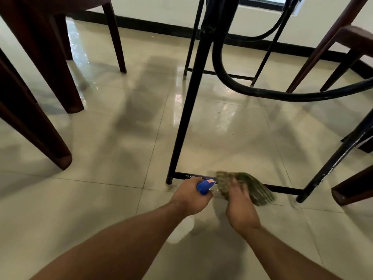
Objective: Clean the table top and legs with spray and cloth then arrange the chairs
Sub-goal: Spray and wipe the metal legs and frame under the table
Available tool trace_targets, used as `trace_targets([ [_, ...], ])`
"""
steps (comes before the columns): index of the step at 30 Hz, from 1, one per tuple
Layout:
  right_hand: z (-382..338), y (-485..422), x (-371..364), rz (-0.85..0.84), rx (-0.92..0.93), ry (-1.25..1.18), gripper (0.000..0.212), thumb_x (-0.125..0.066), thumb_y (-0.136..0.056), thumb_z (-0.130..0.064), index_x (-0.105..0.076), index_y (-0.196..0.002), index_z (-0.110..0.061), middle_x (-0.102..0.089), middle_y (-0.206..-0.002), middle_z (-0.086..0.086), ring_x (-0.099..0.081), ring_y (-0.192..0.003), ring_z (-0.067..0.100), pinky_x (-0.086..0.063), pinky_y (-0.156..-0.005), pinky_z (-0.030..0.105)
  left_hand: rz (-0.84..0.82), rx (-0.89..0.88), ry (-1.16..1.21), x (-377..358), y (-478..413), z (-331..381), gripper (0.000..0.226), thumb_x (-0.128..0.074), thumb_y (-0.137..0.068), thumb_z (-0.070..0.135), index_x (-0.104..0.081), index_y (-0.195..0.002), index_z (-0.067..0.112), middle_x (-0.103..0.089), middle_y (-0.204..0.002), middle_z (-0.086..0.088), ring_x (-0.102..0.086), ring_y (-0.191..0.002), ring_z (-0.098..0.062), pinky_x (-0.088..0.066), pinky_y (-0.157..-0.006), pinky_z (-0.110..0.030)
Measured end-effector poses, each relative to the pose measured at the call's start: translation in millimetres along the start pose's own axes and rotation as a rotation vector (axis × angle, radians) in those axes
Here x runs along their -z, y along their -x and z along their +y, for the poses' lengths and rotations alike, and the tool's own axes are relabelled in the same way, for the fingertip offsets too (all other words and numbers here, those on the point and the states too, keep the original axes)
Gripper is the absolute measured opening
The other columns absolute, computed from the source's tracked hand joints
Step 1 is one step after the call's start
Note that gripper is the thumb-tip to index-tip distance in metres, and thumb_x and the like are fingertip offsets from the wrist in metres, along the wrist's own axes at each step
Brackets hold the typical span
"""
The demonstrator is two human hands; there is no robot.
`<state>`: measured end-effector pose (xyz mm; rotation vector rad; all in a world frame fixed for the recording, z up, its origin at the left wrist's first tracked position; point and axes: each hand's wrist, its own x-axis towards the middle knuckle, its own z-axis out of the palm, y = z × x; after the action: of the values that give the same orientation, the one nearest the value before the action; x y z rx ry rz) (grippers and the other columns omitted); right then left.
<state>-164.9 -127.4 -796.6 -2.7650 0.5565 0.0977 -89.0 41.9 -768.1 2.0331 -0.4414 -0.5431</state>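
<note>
Overall: a low view beneath the tabletop, with both bare forearms reaching forward to the bottom of a black metal frame.
Spray bottle (205, 185): it has a blue plastic head with a small orange mark at the tip. Its long axis slants from lower left to upper right, and the nozzle points at the crossbar and the cloth just beside it.
Left hand (189, 197): the fingers are curled tight round the neck of the spray bottle, knuckles up. A pale blurred form hangs below the wrist; I cannot tell what it is.
Cloth (250, 188): green, ribbed or striped weave, soft and smeared by blur. It is draped over the crossbar, and its long axis runs along the bar, fanning out to the right.
Right hand (240, 207): palm down on the cloth, with the fingers laid over it. They are too blurred to tell whether they curl round it or press flat.
Crossbar (282, 188): a thin black painted tube close to the floor, joining two feet, scuffed pale in spots.
Table leg (189, 98): a straight black tube leaning slightly, with a curved black tube (262, 93) sweeping behind it.
Chairs: dark brown, smooth tapered legs on the left (40, 77) and the right (343, 37), standing apart from the frame.
Floor (101, 199): glossy beige tiles with thin grout lines and bright reflections.
</note>
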Motion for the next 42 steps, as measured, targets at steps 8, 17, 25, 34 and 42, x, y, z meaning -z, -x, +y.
trace_targets([
  [8, -60, 2, -37, 0.083, -0.043, 0.011, 0.081, -0.041, -0.091, -0.003, 0.0, -0.16, -0.021, 0.014, -0.167, 0.0, 0.002, -0.152, 0.037, -0.009, -0.124, 0.045, 0.102, 0.073, 0.103, 45, 24, -30, 0.012, -0.072, -0.086, 0.031, -0.065, -0.083, 0.023, -0.065, -0.069, -0.002, -0.058, -0.06, -0.017, -0.059, -0.066, -0.048],
  [17, -115, 12, -67, 0.019, -0.044, -0.149, 0.078, -0.041, -0.094, 0.001, -0.004, -0.16, -0.019, 0.026, -0.164, -0.003, 0.0, -0.152, 0.037, -0.011, -0.124, 0.044, 0.187, 0.148, 0.165, 90, 48, -58, 0.016, -0.074, -0.087, 0.032, -0.066, -0.098, 0.022, -0.065, -0.075, -0.002, -0.059, -0.065, -0.018, -0.062, -0.07, -0.047],
  [25, -139, 10, -66, 0.009, 0.078, -0.216, 0.073, -0.04, -0.097, -0.005, -0.006, -0.16, -0.021, 0.011, -0.167, -0.002, -0.003, -0.153, 0.023, -0.009, -0.124, 0.037, 0.214, 0.118, 0.205, 101, 51, -58, 0.011, -0.072, -0.086, 0.027, -0.066, -0.083, 0.018, -0.059, -0.064, 0.002, -0.052, -0.058, -0.017, -0.058, -0.063, -0.046],
  [34, -168, 3, -45, -0.086, -0.099, -0.36, 0.066, -0.042, -0.1, -0.013, -0.009, -0.154, 0.008, -0.005, -0.16, 0.032, -0.024, -0.142, 0.053, -0.02, -0.118, 0.058, 0.206, 0.108, 0.215, 90, 42, -47, 0.019, -0.069, -0.082, 0.03, -0.068, -0.085, 0.012, -0.058, -0.064, 0.001, -0.053, -0.058, -0.017, -0.058, -0.062, -0.047],
  [42, -79, -9, -35, -0.037, 0.077, -0.175, 0.081, -0.045, -0.101, -0.018, 0.014, -0.157, -0.019, 0.028, -0.162, -0.005, 0.008, -0.152, 0.012, -0.034, -0.114, 0.032, 0.185, 0.117, 0.21, 77, 32, -26, 0.012, -0.07, -0.089, 0.024, -0.06, -0.083, 0.022, -0.062, -0.074, -0.004, -0.054, -0.066, -0.018, -0.059, -0.071, -0.049],
])
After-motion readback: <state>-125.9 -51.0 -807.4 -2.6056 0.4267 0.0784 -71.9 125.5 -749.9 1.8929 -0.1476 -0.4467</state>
